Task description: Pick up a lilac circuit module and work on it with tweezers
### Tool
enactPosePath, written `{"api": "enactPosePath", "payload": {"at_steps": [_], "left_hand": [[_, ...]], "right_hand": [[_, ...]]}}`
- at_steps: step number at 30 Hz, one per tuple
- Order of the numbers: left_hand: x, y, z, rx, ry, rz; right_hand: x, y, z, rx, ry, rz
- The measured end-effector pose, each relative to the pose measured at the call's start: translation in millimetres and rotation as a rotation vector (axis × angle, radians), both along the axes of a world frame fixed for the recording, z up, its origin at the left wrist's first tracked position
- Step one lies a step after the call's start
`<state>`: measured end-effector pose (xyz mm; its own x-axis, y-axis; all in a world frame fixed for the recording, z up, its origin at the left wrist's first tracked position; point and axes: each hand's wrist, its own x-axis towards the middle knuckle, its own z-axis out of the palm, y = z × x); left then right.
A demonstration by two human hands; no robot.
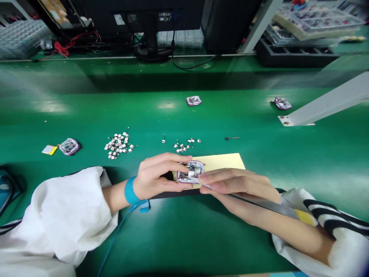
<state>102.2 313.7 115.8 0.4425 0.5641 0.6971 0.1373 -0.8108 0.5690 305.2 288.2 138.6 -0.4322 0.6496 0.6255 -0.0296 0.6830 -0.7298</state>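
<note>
My left hand (161, 173) is closed around the left side of a small open electronic device (198, 167) with a pale purple housing and a bare circuit board inside. The device rests over a yellow pad (223, 161) on a dark block. From the right, my right hand (239, 184) pinches long metal tweezers (265, 206) with a yellow rear end. Their tip reaches the lower edge of the circuit board; whether it grips a part there is too small to tell. A blue wrist strap (131, 191) with a cable circles my left wrist.
Small white-and-black parts lie in a larger pile (118, 144) and a looser group (184, 146). Similar open devices sit at left (69, 146), back (193, 100) and right (281, 103). One has a battery (50, 149) attached. A white metal post (325, 100) stands at right.
</note>
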Motion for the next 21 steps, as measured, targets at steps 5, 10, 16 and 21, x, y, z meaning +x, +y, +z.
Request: {"api": "enactPosePath", "payload": {"at_steps": [5,10,16,21], "left_hand": [[-0.2,-1.1,0.4,0.014,0.025,0.006],[-0.2,-1.5,1.4,0.037,0.045,0.038],[0.8,-1.4,0.1,0.028,0.065,0.091],[1.9,-0.9,-1.6,0.018,0.053,0.085]], "right_hand": [[-3.4,-0.1,0.7,-0.021,0.038,-0.043],[-7.3,-2.4,-2.0,-0.067,0.105,-0.099],[-9.9,-2.9,-11.7,-0.119,0.145,-0.158],[-11.2,0.0,-15.2,-0.1,0.144,-0.167]]}}
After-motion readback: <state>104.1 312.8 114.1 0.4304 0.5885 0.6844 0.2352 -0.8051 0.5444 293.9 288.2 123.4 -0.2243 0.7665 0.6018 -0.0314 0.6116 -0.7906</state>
